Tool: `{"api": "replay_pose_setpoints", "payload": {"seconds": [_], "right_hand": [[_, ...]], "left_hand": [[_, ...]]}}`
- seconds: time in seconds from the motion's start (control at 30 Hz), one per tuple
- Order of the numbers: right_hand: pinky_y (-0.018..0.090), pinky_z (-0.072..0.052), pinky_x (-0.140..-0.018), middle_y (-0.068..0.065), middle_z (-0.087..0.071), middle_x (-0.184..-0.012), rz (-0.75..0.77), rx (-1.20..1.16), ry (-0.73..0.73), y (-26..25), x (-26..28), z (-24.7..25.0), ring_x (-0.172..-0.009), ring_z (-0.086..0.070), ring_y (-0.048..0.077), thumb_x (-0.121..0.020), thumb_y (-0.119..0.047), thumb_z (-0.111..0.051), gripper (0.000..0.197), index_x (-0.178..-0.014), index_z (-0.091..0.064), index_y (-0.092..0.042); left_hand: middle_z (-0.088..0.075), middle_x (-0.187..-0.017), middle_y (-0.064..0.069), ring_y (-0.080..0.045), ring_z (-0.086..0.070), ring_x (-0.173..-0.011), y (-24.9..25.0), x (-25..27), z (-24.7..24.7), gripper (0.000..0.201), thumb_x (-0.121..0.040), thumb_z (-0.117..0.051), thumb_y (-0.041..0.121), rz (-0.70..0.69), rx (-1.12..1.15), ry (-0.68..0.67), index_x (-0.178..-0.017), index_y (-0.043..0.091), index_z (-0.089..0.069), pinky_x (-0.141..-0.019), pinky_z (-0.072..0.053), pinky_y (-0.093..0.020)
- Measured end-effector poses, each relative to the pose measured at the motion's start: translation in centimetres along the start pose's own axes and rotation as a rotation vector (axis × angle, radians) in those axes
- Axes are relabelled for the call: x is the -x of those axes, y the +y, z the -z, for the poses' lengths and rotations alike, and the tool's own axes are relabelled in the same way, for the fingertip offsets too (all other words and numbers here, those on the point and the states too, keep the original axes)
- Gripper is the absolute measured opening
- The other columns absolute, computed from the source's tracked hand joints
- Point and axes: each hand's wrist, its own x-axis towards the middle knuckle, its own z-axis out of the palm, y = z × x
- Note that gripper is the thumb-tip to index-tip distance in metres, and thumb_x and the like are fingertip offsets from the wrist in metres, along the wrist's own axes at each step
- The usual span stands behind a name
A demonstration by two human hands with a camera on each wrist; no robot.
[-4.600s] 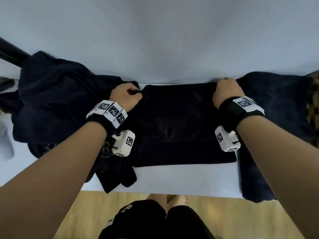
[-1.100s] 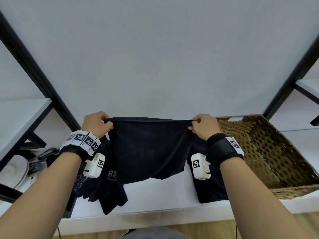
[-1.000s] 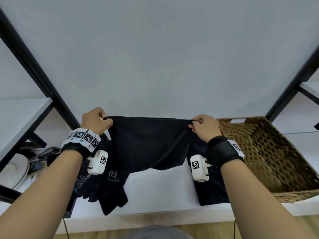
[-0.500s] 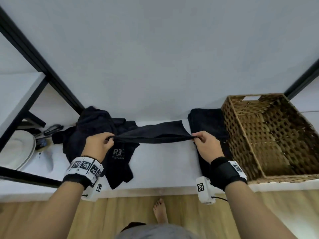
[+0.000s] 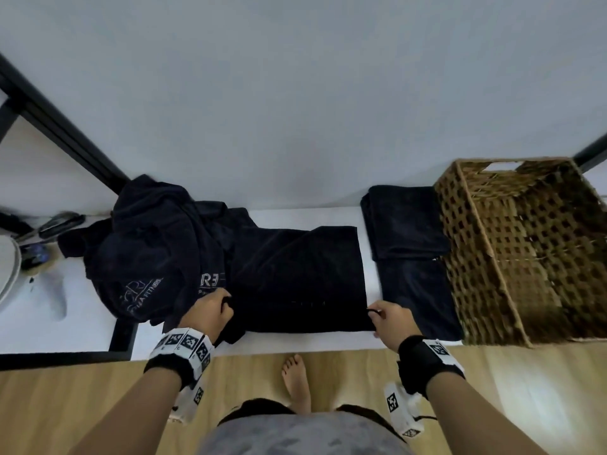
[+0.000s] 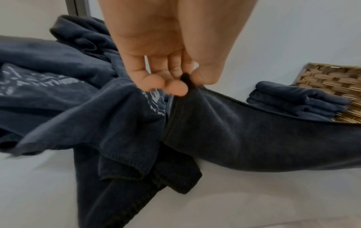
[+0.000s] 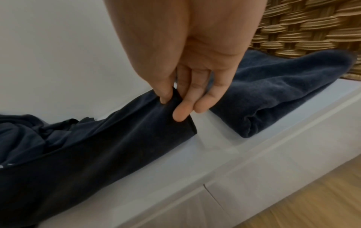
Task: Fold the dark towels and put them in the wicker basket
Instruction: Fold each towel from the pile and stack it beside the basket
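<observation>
A dark towel (image 5: 295,277) lies spread on the white shelf (image 5: 295,339) in front of me. My left hand (image 5: 210,310) pinches its near left corner (image 6: 187,83) between thumb and fingers. My right hand (image 5: 387,320) pinches the near right corner (image 7: 175,98). Both corners are held just above the shelf's front part. A heap of unfolded dark towels (image 5: 154,251) with white lettering lies to the left. Folded dark towels (image 5: 407,224) lie stacked to the right, against the wicker basket (image 5: 525,251), which looks empty inside.
A black frame post (image 5: 59,126) rises at the back left, with a white plate (image 5: 10,267) and small items beyond it. A white wall backs the shelf. Below the shelf's edge are the wooden floor and my bare foot (image 5: 295,379).
Both hands have brought the towel down from chest height and towards me; it now lies spread on the shelf, with the corners still pinched. My head has tilted further down.
</observation>
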Motion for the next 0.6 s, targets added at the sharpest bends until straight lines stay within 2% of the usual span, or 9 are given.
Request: {"api": "replay_pose_setpoints", "payload": {"seconds": [0.03,0.1,0.2,0.27,0.33,0.43,0.53,0.6], "right_hand": [[0.035,-0.057,-0.075,0.009,-0.071,-0.091,0.0,0.049,0.014,-0.2,-0.6,0.0,-0.076,-0.069,0.023,-0.098,-0.017,-0.054,0.015,-0.102,-0.069,-0.019],[0.032,-0.053,-0.076,0.011,-0.07,-0.099,-0.007,0.106,0.045,-0.7,-1.6,0.0,-0.086,-0.066,0.027,-0.098,-0.019,-0.053,0.018,-0.107,-0.069,-0.019],[0.033,-0.055,-0.075,0.014,-0.069,-0.099,-0.03,0.066,0.034,-1.8,-2.7,-0.4,-0.083,-0.066,0.026,-0.098,-0.016,-0.052,0.02,-0.111,-0.066,-0.019],[0.033,-0.055,-0.079,0.013,-0.069,-0.105,-0.028,0.059,0.034,-2.6,-3.6,-0.7,-0.088,-0.066,0.026,-0.097,-0.014,-0.052,0.024,-0.117,-0.065,-0.017],[0.034,-0.052,-0.089,0.012,-0.068,-0.114,-0.01,0.067,0.06,-3.5,-4.9,-0.7,-0.102,-0.063,0.028,-0.095,-0.011,-0.052,0.027,-0.119,-0.064,-0.012],[0.035,-0.048,-0.096,0.014,-0.063,-0.12,0.039,0.103,0.096,-5.2,-7.8,-0.6,-0.11,-0.059,0.029,-0.096,-0.008,-0.052,0.027,-0.12,-0.063,-0.007],[0.032,-0.047,-0.089,0.017,-0.061,-0.119,0.073,0.146,0.123,-7.1,-11.3,-0.7,-0.108,-0.059,0.03,-0.097,-0.01,-0.052,0.025,-0.12,-0.06,-0.004],[0.032,-0.046,-0.076,0.02,-0.062,-0.115,0.007,0.153,0.16,-8.0,-13.5,-0.9,-0.103,-0.061,0.034,-0.098,-0.014,-0.053,0.026,-0.121,-0.054,-0.001]], "left_hand": [[-0.06,-0.089,0.001,-0.019,-0.058,-0.082,0.2,-0.9,-0.1,0.019,-0.095,-0.048,0.02,0.01,-0.01,-0.017,-0.112,0.02,-0.057,-0.076,-0.05,-0.035],[-0.063,-0.095,-0.005,-0.021,-0.058,-0.083,0.7,-2.4,-0.4,0.023,-0.097,-0.044,0.019,0.02,-0.06,-0.067,-0.12,0.018,-0.051,-0.074,-0.05,-0.036],[-0.063,-0.106,-0.01,-0.027,-0.06,-0.09,1.4,-4.4,-0.1,0.025,-0.097,-0.042,0.016,0.056,-0.16,-0.159,-0.122,0.015,-0.046,-0.077,-0.05,-0.039],[-0.06,-0.111,-0.013,-0.03,-0.058,-0.096,2.0,-5.8,0.3,0.024,-0.096,-0.043,0.015,0.053,-0.227,-0.189,-0.119,0.01,-0.049,-0.081,-0.051,-0.041],[-0.058,-0.11,-0.016,-0.032,-0.057,-0.095,2.6,-7.6,0.7,0.021,-0.096,-0.046,0.015,0.011,-0.238,-0.136,-0.111,0.004,-0.055,-0.08,-0.051,-0.043],[-0.055,-0.111,-0.019,-0.036,-0.056,-0.095,3.7,-11.3,1.3,0.019,-0.095,-0.051,0.012,-0.062,-0.161,0.001,-0.108,0.001,-0.059,-0.079,-0.05,-0.046],[-0.052,-0.122,-0.019,-0.038,-0.055,-0.104,4.5,-15.6,1.6,0.026,-0.094,-0.055,0.009,-0.112,-0.108,0.129,-0.118,0.002,-0.06,-0.085,-0.047,-0.046],[-0.051,-0.129,-0.019,-0.037,-0.053,-0.114,4.6,-18.2,1.4,0.034,-0.094,-0.059,0.012,-0.118,-0.099,0.104,-0.127,0.004,-0.058,-0.095,-0.043,-0.044]]}}
